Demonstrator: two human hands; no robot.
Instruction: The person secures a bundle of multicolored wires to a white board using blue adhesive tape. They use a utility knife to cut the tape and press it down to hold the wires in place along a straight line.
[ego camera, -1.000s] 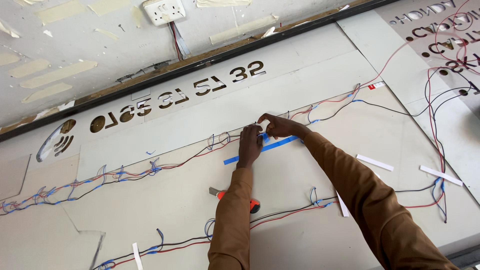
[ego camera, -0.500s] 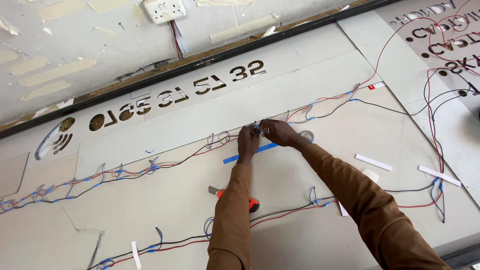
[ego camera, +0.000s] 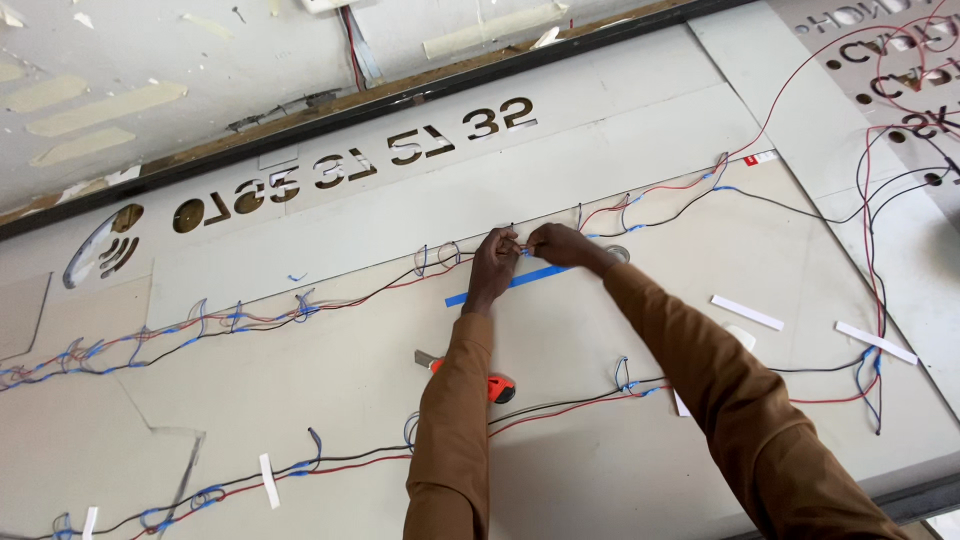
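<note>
Both my hands meet over a large white sign panel [ego camera: 600, 170] lying flat. My left hand [ego camera: 493, 265] and my right hand [ego camera: 556, 243] pinch the same short stretch of thin red and black wire [ego camera: 519, 243] between their fingertips. That wire belongs to a long run [ego camera: 330, 300] strung across the panel with blue and clear loops. A strip of blue tape [ego camera: 525, 279] lies on the panel just under my hands. Brown sleeves cover both forearms.
A red-handled cutter [ego camera: 492, 386] lies beside my left forearm. A second wire run [ego camera: 560, 405] crosses lower down. White strips [ego camera: 747, 312] lie at the right, more red and black wires [ego camera: 880, 200] loop at far right. Cut-out numerals [ego camera: 400, 150] line the panel's far edge.
My hands have shifted slightly up the panel, from over the blue tape to the wire run just beyond it, and come closer together on the wire.
</note>
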